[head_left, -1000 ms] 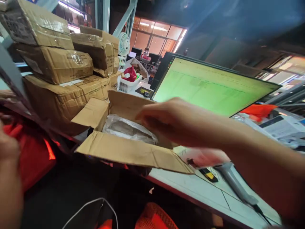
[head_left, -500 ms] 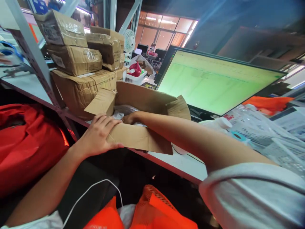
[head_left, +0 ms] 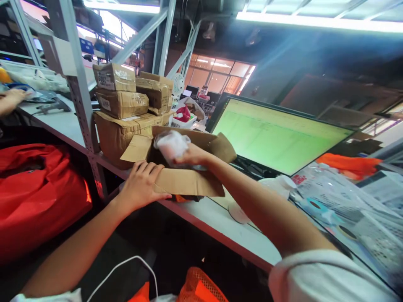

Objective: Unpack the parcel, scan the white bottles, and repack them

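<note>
An open cardboard box [head_left: 185, 181] sits at the table's front edge with its flaps spread. My left hand [head_left: 143, 184] grips the near left edge of the box, fingers over the rim and thumb on the outside of the front flap. Above the box opening, my right hand [head_left: 192, 156] holds a white item in clear plastic wrap [head_left: 172, 144]; motion blurs it and its kind cannot be told. The inside of the box is mostly hidden behind the front flap and my right hand.
Taped cardboard boxes [head_left: 121, 102] are stacked behind the open box, beside a metal post [head_left: 82, 100]. A monitor [head_left: 277, 134] stands to the right, near plastic bags and tape rolls [head_left: 315, 204]. A red bag [head_left: 40, 201] lies at left. Another person's hand [head_left: 14, 100] shows far left.
My right hand has risen out of the box with the plastic-wrapped white item. My left hand stays on the box edge. The camera view has tilted upward.
</note>
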The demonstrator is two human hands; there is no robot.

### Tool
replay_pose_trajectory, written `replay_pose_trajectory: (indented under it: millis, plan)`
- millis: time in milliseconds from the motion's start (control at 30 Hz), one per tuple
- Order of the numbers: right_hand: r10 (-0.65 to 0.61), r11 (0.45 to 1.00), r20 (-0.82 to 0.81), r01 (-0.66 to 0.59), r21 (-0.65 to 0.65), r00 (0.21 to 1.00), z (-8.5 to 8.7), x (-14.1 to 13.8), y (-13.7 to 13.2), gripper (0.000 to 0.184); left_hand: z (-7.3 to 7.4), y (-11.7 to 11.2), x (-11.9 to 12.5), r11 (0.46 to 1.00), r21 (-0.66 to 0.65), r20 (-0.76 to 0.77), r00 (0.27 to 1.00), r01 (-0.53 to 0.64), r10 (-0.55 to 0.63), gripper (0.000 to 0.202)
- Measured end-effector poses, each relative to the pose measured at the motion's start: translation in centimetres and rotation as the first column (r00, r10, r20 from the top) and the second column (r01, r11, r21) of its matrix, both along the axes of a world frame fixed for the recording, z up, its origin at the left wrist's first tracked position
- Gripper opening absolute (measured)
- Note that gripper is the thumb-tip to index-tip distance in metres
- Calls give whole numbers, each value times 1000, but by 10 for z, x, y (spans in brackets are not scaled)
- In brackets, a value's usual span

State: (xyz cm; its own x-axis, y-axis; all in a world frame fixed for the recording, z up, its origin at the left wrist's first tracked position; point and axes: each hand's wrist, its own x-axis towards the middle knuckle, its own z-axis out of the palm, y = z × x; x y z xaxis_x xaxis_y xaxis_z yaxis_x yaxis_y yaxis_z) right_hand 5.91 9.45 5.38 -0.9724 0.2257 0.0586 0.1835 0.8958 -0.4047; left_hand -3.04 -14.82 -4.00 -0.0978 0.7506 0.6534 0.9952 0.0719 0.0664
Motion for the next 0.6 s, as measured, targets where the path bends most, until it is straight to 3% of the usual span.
replay_pose_trajectory:
  millis: [67,133,200,233,300,367,467,533,600]
  plan:
    - [-63,981,-303,3,-193,951,19,20,7,49,10,6,-2,998,-61,84,996,-12,17,93]
    - [-144,924,-540,-83,-373,829,29,38,9,59,31,11,-6,987,-137,217,975,81,-50,95]
    - [-230,875,-638,-131,-466,735,31,53,8,60,62,16,-10,969,-90,385,906,229,-178,93]
    - [-261,868,-649,-121,-482,715,30,59,6,60,80,20,-10,960,2,444,860,279,-251,89]
    - [-274,871,-657,-109,-480,703,24,66,0,65,116,31,-7,928,223,420,830,299,-368,77]
    - [-222,888,-663,-134,-441,715,17,69,-8,72,146,48,1,920,259,314,875,295,-369,75]
    - [-139,921,-644,-141,-363,753,6,71,-17,74,169,80,17,971,10,289,928,241,-233,95]
    - [-103,953,-610,-98,-288,785,4,73,-20,72,173,99,22,962,-147,329,928,231,-173,101]
    - [-55,983,-567,-54,-174,822,8,77,-17,70,171,110,20,948,-212,372,917,237,-146,97]
